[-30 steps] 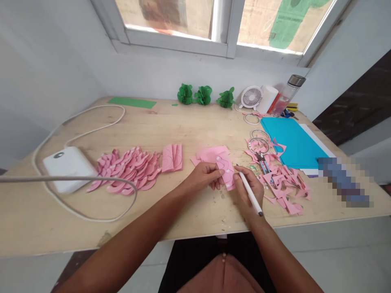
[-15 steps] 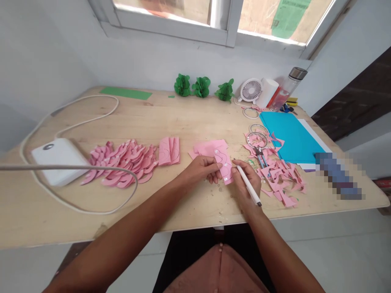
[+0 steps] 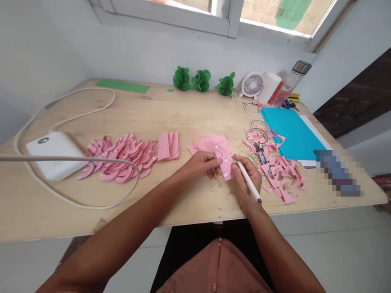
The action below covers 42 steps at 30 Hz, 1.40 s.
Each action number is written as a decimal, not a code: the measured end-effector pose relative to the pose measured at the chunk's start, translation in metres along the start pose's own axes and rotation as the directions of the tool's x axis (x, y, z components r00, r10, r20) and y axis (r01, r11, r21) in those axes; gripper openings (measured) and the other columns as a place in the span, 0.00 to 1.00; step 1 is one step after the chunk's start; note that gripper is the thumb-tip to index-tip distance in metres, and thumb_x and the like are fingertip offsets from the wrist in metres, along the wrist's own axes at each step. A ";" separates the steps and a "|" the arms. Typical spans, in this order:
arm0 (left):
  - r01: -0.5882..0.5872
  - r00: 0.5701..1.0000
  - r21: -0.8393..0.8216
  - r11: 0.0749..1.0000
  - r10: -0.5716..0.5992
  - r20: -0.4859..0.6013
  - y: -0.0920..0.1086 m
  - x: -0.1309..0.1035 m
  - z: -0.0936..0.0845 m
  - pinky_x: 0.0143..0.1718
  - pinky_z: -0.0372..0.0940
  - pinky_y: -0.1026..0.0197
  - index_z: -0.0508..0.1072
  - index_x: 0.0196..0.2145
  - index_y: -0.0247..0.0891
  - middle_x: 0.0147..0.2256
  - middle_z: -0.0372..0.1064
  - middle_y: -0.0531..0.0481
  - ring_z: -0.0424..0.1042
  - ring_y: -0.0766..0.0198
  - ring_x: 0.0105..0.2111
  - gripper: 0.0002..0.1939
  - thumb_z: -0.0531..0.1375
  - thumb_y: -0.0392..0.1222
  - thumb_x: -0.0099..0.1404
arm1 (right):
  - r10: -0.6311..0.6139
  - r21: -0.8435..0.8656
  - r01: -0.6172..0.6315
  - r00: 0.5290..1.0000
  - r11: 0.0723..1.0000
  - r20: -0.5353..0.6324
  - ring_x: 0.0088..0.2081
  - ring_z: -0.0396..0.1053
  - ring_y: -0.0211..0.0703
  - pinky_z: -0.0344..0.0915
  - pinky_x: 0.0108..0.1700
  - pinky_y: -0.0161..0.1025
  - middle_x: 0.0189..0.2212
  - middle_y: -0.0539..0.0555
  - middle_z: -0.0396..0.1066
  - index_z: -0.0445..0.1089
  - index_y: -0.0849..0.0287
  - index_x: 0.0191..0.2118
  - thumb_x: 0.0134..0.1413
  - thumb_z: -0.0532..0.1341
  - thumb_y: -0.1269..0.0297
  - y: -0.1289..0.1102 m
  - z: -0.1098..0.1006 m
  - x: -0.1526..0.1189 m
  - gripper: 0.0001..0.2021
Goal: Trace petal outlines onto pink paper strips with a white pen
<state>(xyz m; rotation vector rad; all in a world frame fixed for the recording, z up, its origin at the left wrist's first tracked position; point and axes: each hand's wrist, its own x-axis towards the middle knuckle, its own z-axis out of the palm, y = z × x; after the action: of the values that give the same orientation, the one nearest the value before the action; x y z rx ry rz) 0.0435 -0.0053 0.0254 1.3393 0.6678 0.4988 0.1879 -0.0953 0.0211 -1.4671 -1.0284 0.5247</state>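
Note:
My left hand (image 3: 210, 165) pinches a folded pink paper (image 3: 224, 159) with wavy dark lines and small white patches on it. My right hand (image 3: 247, 179) grips a white pen (image 3: 249, 180), its dark end pointing down toward my wrist, while the fingertips touch the paper's right edge. Behind the held piece lie more pink sheets (image 3: 203, 141). Left of my hands stand folded pink papers (image 3: 168, 145) with drawn curves. Farther left is a heap of cut curved pink pieces (image 3: 125, 156).
Pink scraps (image 3: 281, 173) and scissors (image 3: 261, 152) lie to the right, near blue sheets (image 3: 291, 132). A white power bank (image 3: 55, 156) with a looping cable sits at left. Green paper shapes (image 3: 200, 80), a small fan (image 3: 253, 84) and a bottle (image 3: 291, 83) line the back.
The camera view has shifted slightly, so the table appears higher. Both hands keep their holds; the pink paper has barely turned.

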 end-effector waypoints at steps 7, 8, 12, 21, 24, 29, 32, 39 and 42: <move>-0.013 1.000 0.023 1.000 0.013 -0.012 -0.002 0.000 -0.001 0.23 0.61 0.69 0.73 0.26 0.34 0.21 0.72 0.51 0.69 0.70 0.20 0.16 0.61 0.49 0.62 | -0.004 -0.029 0.004 1.000 1.000 -0.006 0.29 0.66 0.39 0.64 0.32 0.35 0.29 0.50 0.72 0.74 0.59 0.39 0.51 0.61 0.62 -0.003 0.000 0.000 0.10; -0.015 1.000 0.024 1.000 0.016 -0.010 -0.002 0.001 -0.001 0.23 0.61 0.69 0.72 0.26 0.34 0.20 0.71 0.51 0.69 0.70 0.20 0.16 0.61 0.49 0.62 | -0.001 -0.031 0.001 1.000 1.000 -0.010 0.29 0.66 0.38 0.64 0.32 0.35 0.29 0.50 0.72 0.74 0.59 0.39 0.50 0.61 0.62 -0.004 0.000 0.000 0.10; -0.018 1.000 0.028 0.999 0.018 -0.011 0.001 0.000 0.000 0.23 0.61 0.69 0.72 0.25 0.33 0.20 0.71 0.51 0.68 0.71 0.19 0.16 0.62 0.50 0.61 | 0.009 -0.035 -0.009 1.000 0.999 -0.016 0.28 0.66 0.38 0.63 0.31 0.35 0.29 0.50 0.72 0.74 0.59 0.39 0.50 0.61 0.61 -0.004 0.000 0.000 0.11; -0.039 0.998 0.039 0.998 0.037 0.050 0.000 0.002 -0.001 0.24 0.64 0.68 0.73 0.27 0.33 0.22 0.72 0.51 0.69 0.69 0.21 0.15 0.66 0.49 0.57 | -0.014 -0.036 0.014 1.000 0.999 -0.011 0.29 0.67 0.40 0.65 0.32 0.36 0.30 0.51 0.73 0.74 0.58 0.40 0.51 0.61 0.61 0.002 -0.001 0.000 0.11; -0.033 0.998 0.050 0.998 0.031 0.054 -0.001 0.002 -0.002 0.24 0.64 0.68 0.74 0.28 0.33 0.21 0.71 0.51 0.70 0.69 0.21 0.15 0.66 0.49 0.57 | -0.020 -0.036 0.020 1.000 0.999 -0.008 0.32 0.69 0.42 0.66 0.33 0.37 0.30 0.52 0.73 0.74 0.58 0.40 0.50 0.61 0.61 0.003 -0.001 0.001 0.11; -0.051 0.998 0.037 0.998 0.050 0.034 0.002 0.002 0.000 0.23 0.63 0.68 0.73 0.26 0.32 0.20 0.71 0.50 0.69 0.69 0.20 0.17 0.65 0.51 0.57 | -0.010 -0.013 0.010 1.000 1.000 -0.020 0.33 0.69 0.41 0.66 0.33 0.36 0.30 0.51 0.73 0.74 0.58 0.40 0.50 0.61 0.61 0.007 -0.001 0.001 0.12; -0.053 0.998 0.034 0.998 0.053 0.021 0.003 0.002 0.000 0.22 0.63 0.68 0.73 0.24 0.32 0.19 0.70 0.50 0.69 0.69 0.19 0.18 0.66 0.52 0.56 | -0.010 -0.023 0.010 1.000 1.000 -0.025 0.30 0.68 0.40 0.65 0.32 0.36 0.29 0.50 0.73 0.74 0.59 0.40 0.50 0.62 0.61 0.008 0.000 0.000 0.12; -0.025 1.000 0.045 0.999 0.025 0.006 0.002 0.003 0.001 0.22 0.63 0.68 0.72 0.23 0.32 0.19 0.70 0.51 0.69 0.69 0.19 0.18 0.66 0.52 0.55 | -0.016 -0.021 0.016 1.000 1.000 -0.003 0.30 0.67 0.39 0.64 0.31 0.35 0.30 0.51 0.72 0.74 0.59 0.41 0.51 0.62 0.61 0.008 -0.001 0.000 0.12; -0.026 1.000 0.042 0.999 0.025 0.006 0.003 0.002 0.001 0.22 0.63 0.68 0.72 0.23 0.33 0.19 0.70 0.51 0.69 0.69 0.19 0.18 0.66 0.52 0.55 | -0.013 -0.008 0.013 1.000 1.000 -0.007 0.29 0.66 0.39 0.64 0.30 0.35 0.29 0.51 0.72 0.74 0.58 0.41 0.51 0.62 0.60 0.008 -0.001 0.000 0.12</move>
<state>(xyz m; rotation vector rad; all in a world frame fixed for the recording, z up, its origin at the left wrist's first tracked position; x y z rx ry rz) 0.0461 -0.0042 0.0279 1.3895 0.6599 0.5037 0.1915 -0.0950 0.0133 -1.4676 -1.0344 0.5066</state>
